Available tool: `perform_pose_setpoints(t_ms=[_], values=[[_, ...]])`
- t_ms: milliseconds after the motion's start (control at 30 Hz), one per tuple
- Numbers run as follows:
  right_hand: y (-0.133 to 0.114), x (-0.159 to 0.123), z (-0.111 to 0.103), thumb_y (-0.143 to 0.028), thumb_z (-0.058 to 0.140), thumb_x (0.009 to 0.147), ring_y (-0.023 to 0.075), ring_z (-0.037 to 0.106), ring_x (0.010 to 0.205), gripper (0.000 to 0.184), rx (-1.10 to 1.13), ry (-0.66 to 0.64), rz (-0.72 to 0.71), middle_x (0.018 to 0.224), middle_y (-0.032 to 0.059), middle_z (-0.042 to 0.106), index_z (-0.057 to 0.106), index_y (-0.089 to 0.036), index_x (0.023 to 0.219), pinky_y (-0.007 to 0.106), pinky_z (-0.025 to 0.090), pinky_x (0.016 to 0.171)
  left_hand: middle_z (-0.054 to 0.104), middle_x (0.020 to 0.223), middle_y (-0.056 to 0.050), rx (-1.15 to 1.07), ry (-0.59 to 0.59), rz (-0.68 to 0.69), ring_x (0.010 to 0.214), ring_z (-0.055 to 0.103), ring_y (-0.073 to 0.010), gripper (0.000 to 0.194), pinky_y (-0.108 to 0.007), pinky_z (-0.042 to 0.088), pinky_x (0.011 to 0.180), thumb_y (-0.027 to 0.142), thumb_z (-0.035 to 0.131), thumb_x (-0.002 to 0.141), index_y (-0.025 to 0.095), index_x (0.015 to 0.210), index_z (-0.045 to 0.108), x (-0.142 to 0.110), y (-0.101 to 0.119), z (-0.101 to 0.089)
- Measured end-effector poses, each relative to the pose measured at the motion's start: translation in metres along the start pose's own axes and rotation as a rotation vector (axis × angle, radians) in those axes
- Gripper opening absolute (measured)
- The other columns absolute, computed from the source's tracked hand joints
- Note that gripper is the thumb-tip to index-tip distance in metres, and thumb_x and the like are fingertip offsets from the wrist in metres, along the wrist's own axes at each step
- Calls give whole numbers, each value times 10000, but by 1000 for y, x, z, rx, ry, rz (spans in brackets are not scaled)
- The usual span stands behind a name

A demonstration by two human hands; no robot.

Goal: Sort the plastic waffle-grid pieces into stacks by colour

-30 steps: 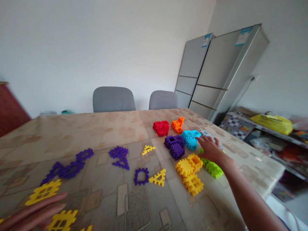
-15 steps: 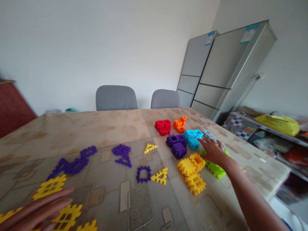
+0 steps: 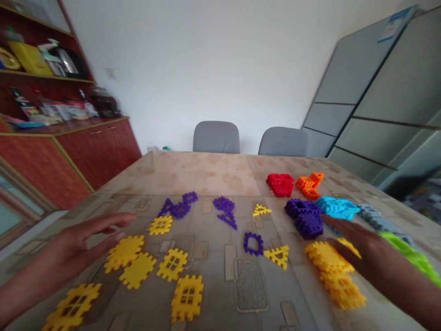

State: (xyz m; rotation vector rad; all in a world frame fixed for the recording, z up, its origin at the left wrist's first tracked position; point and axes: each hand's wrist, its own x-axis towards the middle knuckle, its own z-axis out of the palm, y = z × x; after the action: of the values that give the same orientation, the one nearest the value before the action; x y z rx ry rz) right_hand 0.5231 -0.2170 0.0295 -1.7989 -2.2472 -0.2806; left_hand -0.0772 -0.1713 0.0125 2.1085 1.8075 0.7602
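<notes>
My left hand (image 3: 84, 239) hovers open over the table's left side, fingers stretched toward several flat yellow square pieces (image 3: 138, 264). My right hand (image 3: 358, 243) reaches over the stacked yellow blocks (image 3: 327, 262), fingers extended and empty, just below the purple block cluster (image 3: 305, 218) and the cyan block (image 3: 336, 208). Flat purple pieces (image 3: 179, 208) lie mid-table, with a purple square frame (image 3: 253, 243) and two yellow triangles (image 3: 278, 255). Red (image 3: 280, 184) and orange (image 3: 308, 184) blocks sit farther back. Green blocks (image 3: 409, 255) and a grey piece (image 3: 374, 216) lie beyond my right forearm.
The table (image 3: 213, 172) has a patterned beige cover. Two grey chairs (image 3: 216, 137) stand at its far side. A red-brown cabinet with shelves (image 3: 69, 142) is on the left; tall grey refrigerators (image 3: 379, 105) stand at the right.
The view has swung left and down, revealing the cabinet and more yellow pieces. My right hand drew back from the cyan and grey pieces to over the yellow blocks; my left hand lifted inward.
</notes>
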Motion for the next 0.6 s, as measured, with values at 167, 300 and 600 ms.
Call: perform_pose_setpoints(t_ms=[167, 300, 600], values=[[-117, 4, 1, -263, 562, 867, 256, 700, 1036, 426, 327, -392, -287, 1229, 66, 710, 641, -272, 1286, 350, 576, 891, 738, 1195, -45, -10, -128, 51, 1089, 687, -276, 497, -375, 536, 960, 628, 551, 882, 236, 1150, 697, -9, 10, 7], [-175, 15, 4, -101, 614, 798, 253, 674, 1038, 436, 348, -494, -455, 1158, 87, 721, 664, -220, 1215, 320, 536, 914, 689, 1293, -8, 44, -177, 162, 1183, 640, -244, 370, -332, 468, 1041, 466, 515, 953, 299, 1253, 651, -13, 4, 12], [-191, 19, 56, -51, 631, 754, 233, 612, 970, 353, 294, -388, -478, 1061, 49, 657, 655, -234, 1054, 326, 495, 852, 531, 1480, -45, 106, -317, 146, 1325, 526, -271, 623, -349, 398, 1109, 436, 627, 863, 274, 1447, 481, -16, -22, 19]])
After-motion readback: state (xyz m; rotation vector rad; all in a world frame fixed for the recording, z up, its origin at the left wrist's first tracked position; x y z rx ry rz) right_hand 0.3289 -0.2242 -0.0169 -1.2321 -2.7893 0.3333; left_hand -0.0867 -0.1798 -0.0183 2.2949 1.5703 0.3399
